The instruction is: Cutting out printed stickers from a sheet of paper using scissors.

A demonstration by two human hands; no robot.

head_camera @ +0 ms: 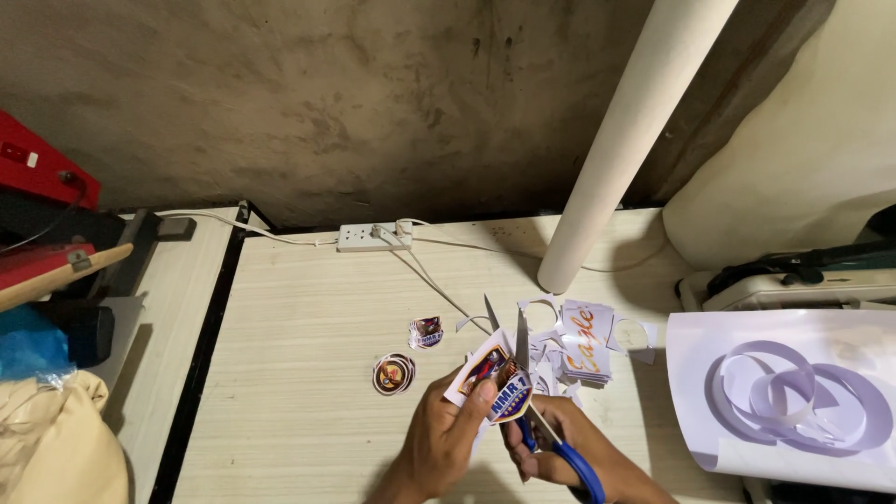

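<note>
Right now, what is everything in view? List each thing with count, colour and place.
Printed sticker sheet: one, white with coloured print, held over the table's near edge.
Scissors: one, blue handles, blades open, at the sheet.
Cut round stickers: small pile, dark and orange, table centre.
Small cut sticker: one, multicoloured, beyond the pile.
Sticker offcuts: heap, white, right of the hands.
Power strip: one, white, by the wall.
Paper roll: one, white, leaning on the wall.
Cut-out sheet: one, white, far right.
Table: one, pale wood.
Left hand: holds the sheet.
Right hand: holds the scissors.
</note>
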